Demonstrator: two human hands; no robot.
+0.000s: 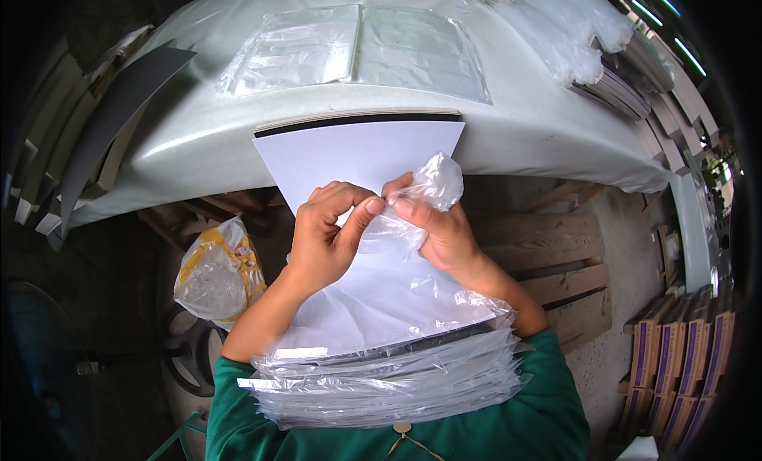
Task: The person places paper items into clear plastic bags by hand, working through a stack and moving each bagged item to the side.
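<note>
**Head view: both hands pinch a clear bag over a white sheet**

We see the left hand (325,239) and the right hand (432,227) meeting at the picture's centre, fingers closed on the crumpled mouth of a clear plastic bag (421,195). Beneath them lies a white sheet (357,155), reaching toward 12 o'clock onto the pale table (198,135). At 6 o'clock, against the green sleeves, a stack of bagged sheets (389,374) rests on the lap. Flat plastic sleeves (357,52) lie at 12 o'clock; a yellow-printed bag (218,274) sits at 8 o'clock.
</note>
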